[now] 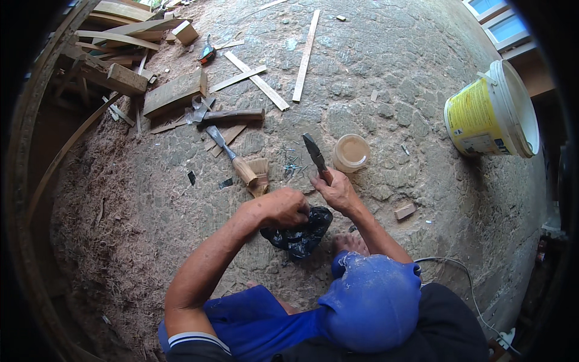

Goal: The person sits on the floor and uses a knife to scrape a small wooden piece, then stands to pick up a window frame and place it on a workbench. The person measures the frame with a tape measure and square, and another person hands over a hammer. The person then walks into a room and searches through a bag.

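Note:
My left hand is closed at the top of a crumpled black plastic bag; its fingertips are partly hidden. In my right hand is a pair of dark-jawed pliers, gripped by the reddish handles with the jaws pointing away from me. Small nails lie in a loose heap left of the pliers. Just right of them stands a round translucent plastic tub. Beyond my left hand lie a wide paintbrush and a wooden-handled chisel, the chisel's handle resting against the brush.
A wooden-handled hammer lies near a thick wood block. Thin strips and a tape measure are farther off. Timber is piled far left. At right stand a yellow-and-white bucket and a small wood block.

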Demonstrator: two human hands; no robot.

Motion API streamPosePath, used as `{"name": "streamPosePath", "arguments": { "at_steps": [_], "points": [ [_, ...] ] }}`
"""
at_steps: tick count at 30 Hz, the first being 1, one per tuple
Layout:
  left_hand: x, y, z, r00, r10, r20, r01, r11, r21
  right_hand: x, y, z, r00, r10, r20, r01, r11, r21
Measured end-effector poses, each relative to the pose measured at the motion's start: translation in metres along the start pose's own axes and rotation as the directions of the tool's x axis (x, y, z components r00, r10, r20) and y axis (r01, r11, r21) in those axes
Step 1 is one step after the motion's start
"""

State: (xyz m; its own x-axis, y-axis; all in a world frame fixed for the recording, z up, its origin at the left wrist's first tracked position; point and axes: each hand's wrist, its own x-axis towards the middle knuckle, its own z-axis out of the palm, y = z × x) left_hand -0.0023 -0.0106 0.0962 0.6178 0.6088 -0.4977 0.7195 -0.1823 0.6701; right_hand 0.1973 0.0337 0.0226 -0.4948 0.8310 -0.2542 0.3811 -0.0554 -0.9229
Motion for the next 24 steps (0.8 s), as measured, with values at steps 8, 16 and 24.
{"name": "streamPosePath", "arguments": {
  "at_steps": [8,16,24],
  "points": [
    [0.026,-0.04,0.13,0.934,-0.066,-0.35,0.204,0.904,0.375,-0.009,-0.007,-0.001,0.999,-0.034,0.001,0.034,0.998,0.057],
    [0.026,-0.056,0.144,0.87,-0.101,-0.482,0.25,0.934,0.256,-0.013,-0.01,0.003,1.0,-0.005,0.03,0.002,0.996,0.094],
    [0.015,-0.031,0.096,0.926,-0.269,-0.266,0.326,0.924,0.199,-0.012,-0.003,0.009,0.999,-0.011,0.037,0.008,0.996,0.09]
  ]
}}
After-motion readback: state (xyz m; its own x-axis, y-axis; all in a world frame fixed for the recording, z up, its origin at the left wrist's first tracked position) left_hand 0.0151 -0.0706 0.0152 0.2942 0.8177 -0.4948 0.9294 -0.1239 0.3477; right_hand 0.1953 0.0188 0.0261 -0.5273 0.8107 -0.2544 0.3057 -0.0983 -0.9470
